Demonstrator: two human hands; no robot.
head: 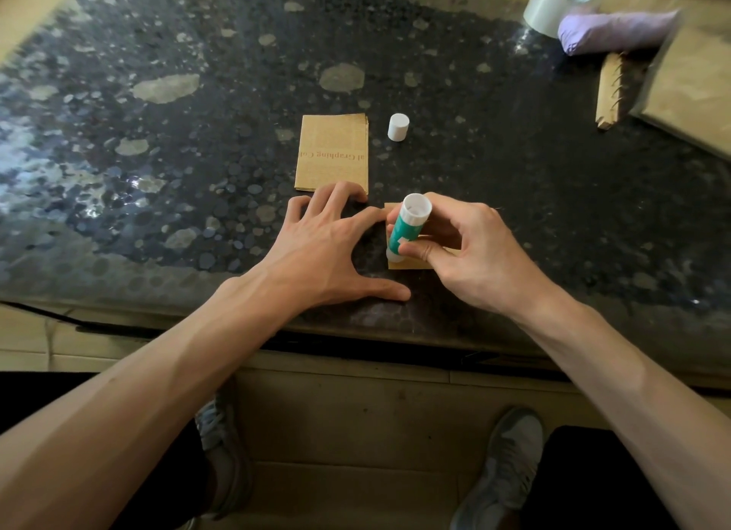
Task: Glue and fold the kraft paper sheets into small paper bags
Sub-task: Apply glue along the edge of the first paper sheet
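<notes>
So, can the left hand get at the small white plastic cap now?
Probably yes. The left hand rests flat and grips nothing, and the small white plastic cap stands alone on the dark speckled table, just right of the folded kraft paper stack.

Glossy speckled stone table (197, 134); matt kraft paper (332, 153); plastic glue stick (407, 225).

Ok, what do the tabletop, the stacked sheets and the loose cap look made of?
Tabletop: likely polished granite, dark, speckled, with glossy reflections. Stacked sheets: matte brown kraft paper, layered edges, faint red print. Cap: probably plastic, smooth, white, evenly moulded.
</notes>
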